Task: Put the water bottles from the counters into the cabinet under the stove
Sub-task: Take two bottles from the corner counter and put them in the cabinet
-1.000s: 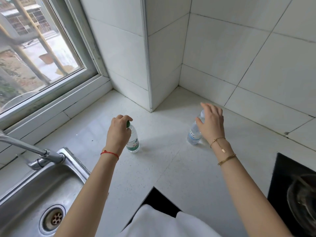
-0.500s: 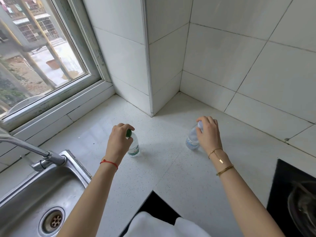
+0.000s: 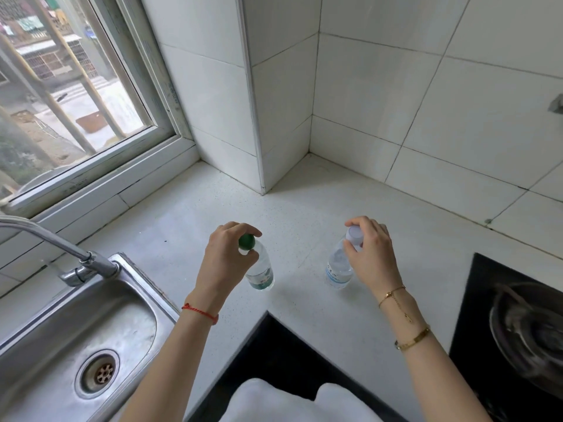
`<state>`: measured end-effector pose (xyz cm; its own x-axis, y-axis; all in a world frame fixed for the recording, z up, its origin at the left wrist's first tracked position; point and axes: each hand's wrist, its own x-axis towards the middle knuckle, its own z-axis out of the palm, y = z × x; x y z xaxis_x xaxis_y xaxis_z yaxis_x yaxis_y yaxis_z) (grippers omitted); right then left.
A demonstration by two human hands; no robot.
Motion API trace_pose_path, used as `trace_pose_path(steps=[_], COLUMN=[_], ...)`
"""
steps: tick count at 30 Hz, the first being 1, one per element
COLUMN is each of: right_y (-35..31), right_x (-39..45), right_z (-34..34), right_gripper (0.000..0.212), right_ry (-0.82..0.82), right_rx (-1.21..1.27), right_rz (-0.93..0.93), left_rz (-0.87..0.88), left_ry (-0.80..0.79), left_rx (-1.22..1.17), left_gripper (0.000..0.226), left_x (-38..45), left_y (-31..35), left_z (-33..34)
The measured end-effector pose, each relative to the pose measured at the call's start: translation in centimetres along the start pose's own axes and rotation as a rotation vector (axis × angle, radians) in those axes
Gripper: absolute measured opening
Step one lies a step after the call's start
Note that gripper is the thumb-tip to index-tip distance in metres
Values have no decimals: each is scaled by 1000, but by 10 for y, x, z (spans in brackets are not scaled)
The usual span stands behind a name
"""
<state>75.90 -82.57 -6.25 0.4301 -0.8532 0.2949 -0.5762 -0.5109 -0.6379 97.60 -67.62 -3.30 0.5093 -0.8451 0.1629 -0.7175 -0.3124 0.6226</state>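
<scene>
On the white counter (image 3: 182,226) between sink (image 3: 61,330) and stove (image 3: 511,330), my left hand (image 3: 224,263) pinches the green-capped bottle (image 3: 259,269) and my right hand (image 3: 370,254) the white-capped bottle (image 3: 339,266) by their necks, so I judge either could swing or slip.

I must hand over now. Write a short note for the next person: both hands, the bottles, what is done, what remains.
Left hand: closed on the neck of the green-capped bottle.
Right hand: closed on the neck of the white-capped bottle.
Both bottles are over the counter, between the sink and the stove; I cannot tell whether they are lifted.
Done: both bottles gripped.
Left: carry both to the cabinet under the stove, which is out of view.
</scene>
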Motion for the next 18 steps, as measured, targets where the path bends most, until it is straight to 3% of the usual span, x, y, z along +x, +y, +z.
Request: trace_pose_path(steps=[8, 18], right_y=[-17, -68], right_x=[-67, -181], right_z=[-31, -38], right_gripper=[27, 27], right_ry=[71, 211], right_rx=[-19, -64], right_rz=[61, 254], left_rz=[101, 324], left_ry=[-15, -178], left_rx=[-56, -87], left_gripper=[37, 37], left_x=[-43, -96], left_y=[21, 17], left_z=[-10, -33])
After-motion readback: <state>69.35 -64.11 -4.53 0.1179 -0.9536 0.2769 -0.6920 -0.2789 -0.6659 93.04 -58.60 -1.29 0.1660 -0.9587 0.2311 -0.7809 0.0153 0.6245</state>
